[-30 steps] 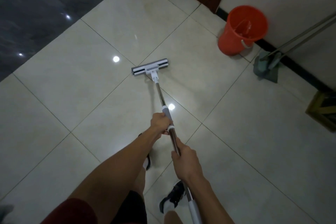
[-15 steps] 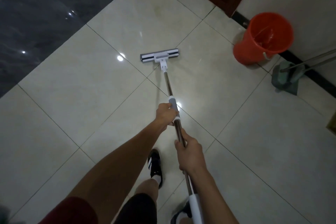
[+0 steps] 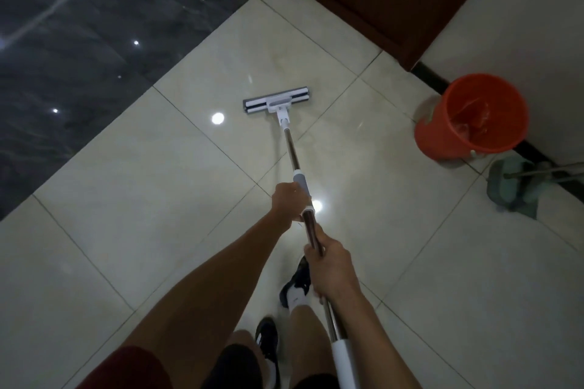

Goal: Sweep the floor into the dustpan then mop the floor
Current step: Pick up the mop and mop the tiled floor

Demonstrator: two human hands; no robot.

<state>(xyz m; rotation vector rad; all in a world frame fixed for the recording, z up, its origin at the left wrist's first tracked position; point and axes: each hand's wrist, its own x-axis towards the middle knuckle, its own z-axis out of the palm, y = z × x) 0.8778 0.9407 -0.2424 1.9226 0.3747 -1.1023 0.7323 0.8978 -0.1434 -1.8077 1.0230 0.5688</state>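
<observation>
Head view: left hand [image 3: 289, 200] and right hand [image 3: 331, 265] each grip the steel-handled flat mop [image 3: 277, 102].
Risk: a wide stroke could tip the orange plastic bucket [image 3: 471, 117].

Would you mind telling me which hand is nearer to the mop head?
The left hand. It grips the handle further down, closer to the mop head; the right hand grips the handle higher up, nearer the body.

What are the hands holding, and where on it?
Both grip the mop handle: left hand at the grey collar, right hand lower on the metal shaft.
</observation>
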